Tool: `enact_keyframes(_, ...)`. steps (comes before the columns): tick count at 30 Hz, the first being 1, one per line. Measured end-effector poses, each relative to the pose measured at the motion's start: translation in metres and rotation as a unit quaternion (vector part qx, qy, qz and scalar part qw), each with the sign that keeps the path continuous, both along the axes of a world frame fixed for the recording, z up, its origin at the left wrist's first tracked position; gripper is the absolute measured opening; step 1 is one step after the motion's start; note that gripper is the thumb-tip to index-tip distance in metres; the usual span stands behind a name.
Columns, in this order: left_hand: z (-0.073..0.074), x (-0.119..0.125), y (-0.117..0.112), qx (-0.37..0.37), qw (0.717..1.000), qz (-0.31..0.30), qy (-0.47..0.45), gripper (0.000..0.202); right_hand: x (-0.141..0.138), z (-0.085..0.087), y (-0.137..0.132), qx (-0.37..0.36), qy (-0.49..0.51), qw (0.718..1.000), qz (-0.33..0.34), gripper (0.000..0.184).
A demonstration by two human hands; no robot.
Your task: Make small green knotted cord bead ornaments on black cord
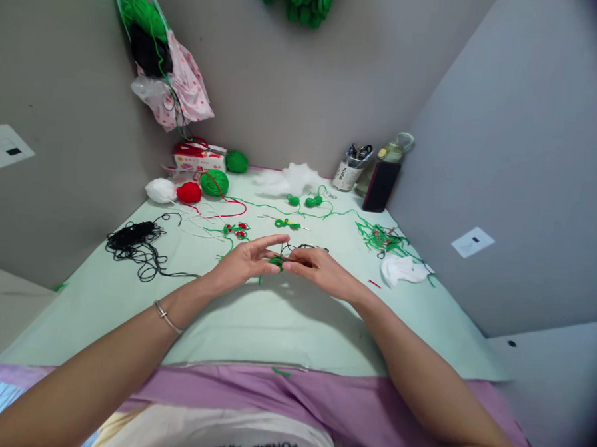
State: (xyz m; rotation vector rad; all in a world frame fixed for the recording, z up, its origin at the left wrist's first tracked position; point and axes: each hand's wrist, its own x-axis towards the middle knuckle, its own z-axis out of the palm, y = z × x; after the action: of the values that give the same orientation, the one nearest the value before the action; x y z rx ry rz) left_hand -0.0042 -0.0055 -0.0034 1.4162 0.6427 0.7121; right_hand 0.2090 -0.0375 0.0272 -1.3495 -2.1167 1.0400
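Above the middle of the table, my left hand [244, 262] pinches a small green crochet piece [276, 263] between thumb and fingers. Its index finger is stretched out, with black yarn [283, 248] running down from near the tip. My right hand [317, 271] is closed beside it, fingertips meeting the piece. It grips what looks like a thin crochet hook, mostly hidden by the fingers. Just beyond the hands lie a green and yellow crocheted piece [287, 224] and a red and green one [236, 230].
A tangle of black yarn [135, 238] lies at left, near white [161, 190], red [189, 192] and green yarn balls [214, 183]. White stuffing [295, 178], a pen cup [348, 174] and a phone [382, 186] stand at the back. Green scraps [380, 238] lie at right.
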Motion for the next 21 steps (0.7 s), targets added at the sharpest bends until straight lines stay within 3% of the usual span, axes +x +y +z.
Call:
enact_keyframes(8, -0.003, 0.001, -0.001, -0.006, 1.0, -0.014, 0.022, 0.076, 0.001, -0.008, 0.003, -0.05, 0.06, 0.997, -0.001, 0.039)
enact_keyframes(11, -0.001, -0.001, 0.0, 0.0, 1.0, -0.016, 0.024, 0.077, 0.012, 0.001, 0.003, -0.093, 0.065, 0.992, 0.057, 0.036)
enact_keyframes(14, 0.004, -0.004, 0.002, 0.008, 0.999, -0.003, 0.033, 0.075, 0.03, 0.012, 0.003, -0.115, 0.011, 0.986, 0.121, 0.037)
enact_keyframes(16, 0.006, -0.006, 0.003, 0.023, 0.999, 0.0, 0.039, 0.07, 0.041, 0.013, 0.008, -0.061, -0.035, 0.995, 0.076, 0.038)
enact_keyframes(18, 0.007, -0.008, 0.004, 0.043, 0.998, -0.001, 0.049, 0.064, 0.046, 0.006, 0.018, 0.033, -0.096, 0.994, -0.029, 0.036)
enact_keyframes(21, 0.007, -0.008, 0.005, 0.062, 0.996, -0.012, 0.069, 0.059, 0.044, -0.009, 0.04, 0.143, -0.241, 0.949, -0.145, 0.028)
